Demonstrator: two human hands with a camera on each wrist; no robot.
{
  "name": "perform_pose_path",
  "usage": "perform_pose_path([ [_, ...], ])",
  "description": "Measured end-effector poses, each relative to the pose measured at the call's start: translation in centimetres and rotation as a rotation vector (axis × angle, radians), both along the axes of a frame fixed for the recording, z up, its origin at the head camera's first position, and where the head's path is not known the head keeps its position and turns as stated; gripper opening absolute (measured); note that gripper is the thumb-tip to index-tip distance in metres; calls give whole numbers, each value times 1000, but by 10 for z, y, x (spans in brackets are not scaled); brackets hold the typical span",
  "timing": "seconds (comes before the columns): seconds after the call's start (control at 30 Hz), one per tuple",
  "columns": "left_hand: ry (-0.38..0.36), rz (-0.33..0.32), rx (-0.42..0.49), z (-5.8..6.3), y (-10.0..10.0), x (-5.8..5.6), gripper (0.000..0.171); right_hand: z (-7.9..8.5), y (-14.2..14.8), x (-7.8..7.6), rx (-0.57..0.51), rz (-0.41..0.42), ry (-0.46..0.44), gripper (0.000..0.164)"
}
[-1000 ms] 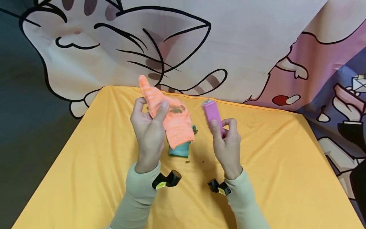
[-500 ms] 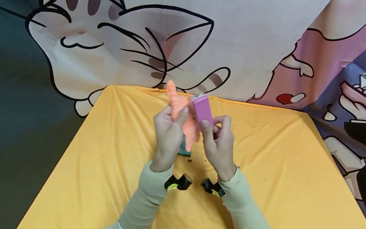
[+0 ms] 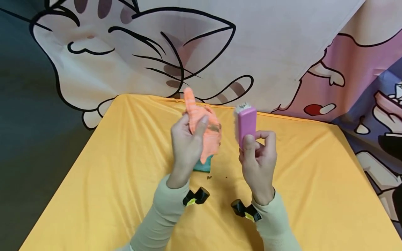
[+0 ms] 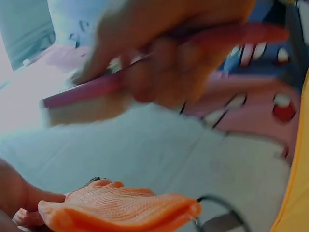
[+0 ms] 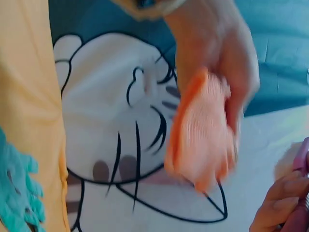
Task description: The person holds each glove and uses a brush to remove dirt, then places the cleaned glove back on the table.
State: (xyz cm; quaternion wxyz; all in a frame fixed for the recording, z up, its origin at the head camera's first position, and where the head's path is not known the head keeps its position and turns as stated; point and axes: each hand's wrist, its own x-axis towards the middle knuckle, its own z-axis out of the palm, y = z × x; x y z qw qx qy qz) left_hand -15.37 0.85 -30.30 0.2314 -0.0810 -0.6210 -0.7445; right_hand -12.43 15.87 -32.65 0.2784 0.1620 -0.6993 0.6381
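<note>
My left hand (image 3: 187, 150) holds an orange knitted glove (image 3: 207, 132) above the table, with the thumb across it. A brown dirt patch marks the glove, and one of its fingers points upward. In my right hand (image 3: 259, 164) is a pink brush (image 3: 247, 123) with pale bristles that face the glove. Brush and glove are apart. The left wrist view shows the brush (image 4: 87, 94) blurred above the glove (image 4: 120, 208). Beneath the glove lies a teal glove (image 3: 203, 166), mostly hidden in the head view; its fingers (image 5: 19, 183) show in the right wrist view.
A yellow cloth (image 3: 301, 181) covers the table. Small brown crumbs (image 3: 209, 177) lie on it near the teal glove. Behind the table's far edge hangs a printed cartoon backdrop (image 3: 270, 45).
My left hand has carried the orange glove to the right. The brush came left against or near the glove half a second ago, then swung back right, away from it.
</note>
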Motion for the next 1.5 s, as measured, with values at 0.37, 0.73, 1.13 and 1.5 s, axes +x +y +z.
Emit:
perform_pose_path([
  [0.37,-162,-120,252,-9,2,-5,14,-25,-24,-11,334,-150,-47,24],
  [0.73,-249,-85,176,-15,-5,-11,11,-32,-21,-19,267,-185,-94,23],
  [1.13,-121,-244,81,-6,-4,-5,16,7,-3,-3,32,-166,-244,15],
  [1.5,-214,-341,29,1,3,7,21,-9,-9,-1,278,-212,-108,22],
])
